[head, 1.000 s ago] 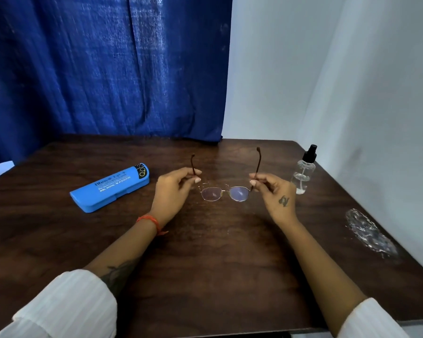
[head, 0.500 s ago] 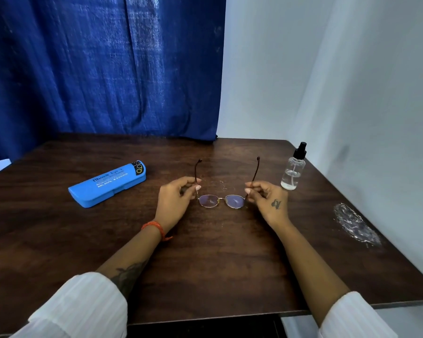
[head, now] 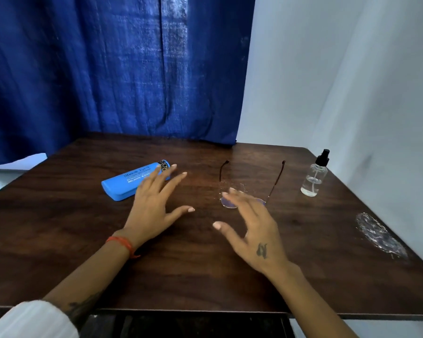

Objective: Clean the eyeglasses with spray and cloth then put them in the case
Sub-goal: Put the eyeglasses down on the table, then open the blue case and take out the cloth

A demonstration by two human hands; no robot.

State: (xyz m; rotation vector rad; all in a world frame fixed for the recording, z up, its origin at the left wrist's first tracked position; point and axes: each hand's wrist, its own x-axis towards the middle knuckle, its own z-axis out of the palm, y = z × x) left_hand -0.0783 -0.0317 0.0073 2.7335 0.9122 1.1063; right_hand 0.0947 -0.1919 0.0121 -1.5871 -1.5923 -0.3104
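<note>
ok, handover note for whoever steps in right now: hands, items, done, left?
Left hand: open, empty, fingers spread over the table by the blue case.
Right hand: open, empty, just in front of the eyeglasses.
Eyeglasses: flat on the table, temples unfolded, no hand on them.
Case: shut, on the left.
Spray bottle: upright, far right.
Clear wrapper: right edge; no cloth visible.
Done: nothing evident.
Left: spray, wipe, fold, case.

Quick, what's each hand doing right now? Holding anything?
Left hand: open, fingers spread, holding nothing, partly in front of the blue case.
Right hand: open, holding nothing, just in front of the glasses on the table.
</note>
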